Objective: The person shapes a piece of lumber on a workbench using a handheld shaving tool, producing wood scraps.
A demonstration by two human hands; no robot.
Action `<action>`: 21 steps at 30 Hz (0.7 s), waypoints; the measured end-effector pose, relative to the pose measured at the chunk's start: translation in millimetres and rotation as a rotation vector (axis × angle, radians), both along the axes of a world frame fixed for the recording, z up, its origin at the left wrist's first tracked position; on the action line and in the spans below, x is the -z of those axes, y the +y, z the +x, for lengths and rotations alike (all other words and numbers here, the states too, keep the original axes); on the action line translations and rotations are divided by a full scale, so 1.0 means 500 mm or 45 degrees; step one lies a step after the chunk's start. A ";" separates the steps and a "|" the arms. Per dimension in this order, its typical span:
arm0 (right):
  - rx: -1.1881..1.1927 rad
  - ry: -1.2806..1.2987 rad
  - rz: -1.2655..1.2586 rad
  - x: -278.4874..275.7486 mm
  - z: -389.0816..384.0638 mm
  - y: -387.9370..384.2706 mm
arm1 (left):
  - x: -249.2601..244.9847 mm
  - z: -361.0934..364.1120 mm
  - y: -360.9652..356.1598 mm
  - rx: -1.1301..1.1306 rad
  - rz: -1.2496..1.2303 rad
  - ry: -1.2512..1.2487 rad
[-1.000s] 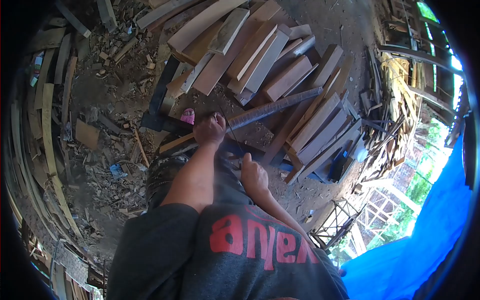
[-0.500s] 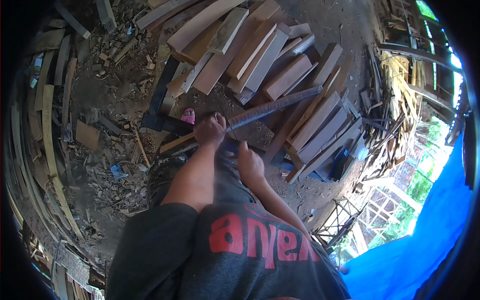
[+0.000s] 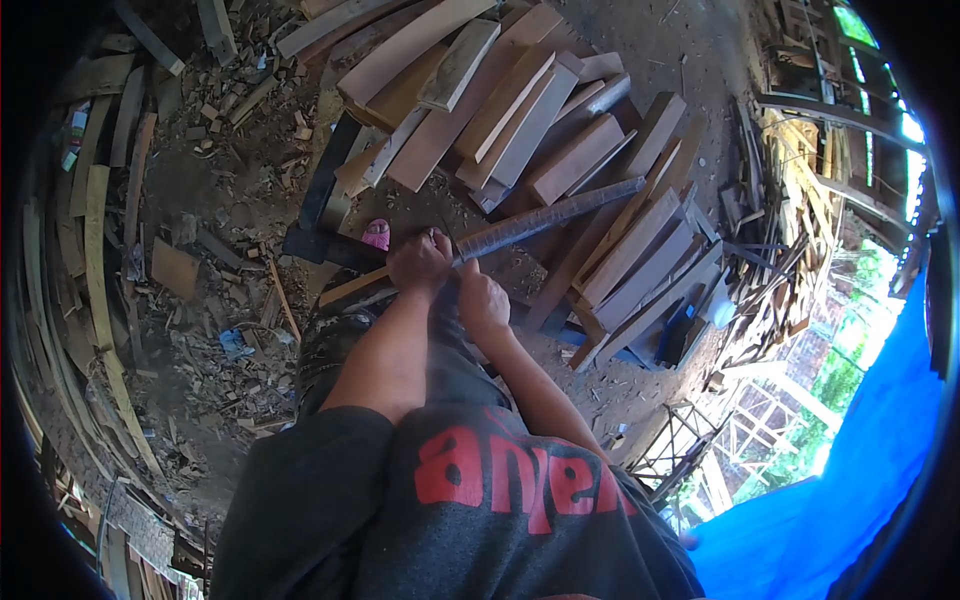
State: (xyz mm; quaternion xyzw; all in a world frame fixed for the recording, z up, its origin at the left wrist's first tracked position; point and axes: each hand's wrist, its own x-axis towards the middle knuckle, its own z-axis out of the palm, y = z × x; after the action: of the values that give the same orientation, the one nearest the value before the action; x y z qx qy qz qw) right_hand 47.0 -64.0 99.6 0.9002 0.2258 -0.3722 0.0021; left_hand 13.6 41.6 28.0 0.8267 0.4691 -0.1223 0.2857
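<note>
My left hand point(image 3: 420, 262) is closed around a long wooden strip point(image 3: 352, 291) that slants up to the right in front of my legs. Beyond that hand, the strip's far part is covered by a shiny grey wrapping point(image 3: 550, 216). My right hand point(image 3: 484, 300) is just right of the left one, fingers curled, with its tip up against the lower edge of the wrapping. What its fingers hold, if anything, is too small to make out.
Thick sawn boards point(image 3: 520, 110) lie stacked ahead on a dark frame point(image 3: 318, 190). Wood scraps litter the ground at left, beside long planks point(image 3: 98, 260). A pink sandal point(image 3: 376, 234) shows past my left hand. A blue tarp point(image 3: 850, 430) hangs at right.
My right hand has moved up and left, from a little below the strip to the wrapping's edge beside my left hand. The left hand keeps its grip in nearly the same place.
</note>
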 end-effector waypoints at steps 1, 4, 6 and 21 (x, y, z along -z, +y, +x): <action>-0.008 -0.014 -0.001 0.005 0.003 0.008 | 0.003 -0.002 0.001 0.019 0.004 0.021; 0.016 -0.021 -0.002 -0.046 -0.008 -0.015 | 0.016 -0.002 -0.009 0.028 0.012 0.018; 0.028 0.009 0.006 -0.084 -0.028 -0.038 | 0.016 -0.003 -0.004 -0.003 0.023 0.017; 0.048 0.012 -0.147 -0.088 -0.057 -0.080 | 0.012 -0.004 -0.003 -0.016 -0.018 0.008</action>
State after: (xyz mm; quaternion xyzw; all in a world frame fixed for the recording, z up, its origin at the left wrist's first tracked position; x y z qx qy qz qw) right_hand 18.7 -104.1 143.8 0.9009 0.1870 -0.3889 0.0459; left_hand 11.9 39.9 22.1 0.8214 0.4743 -0.1263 0.2907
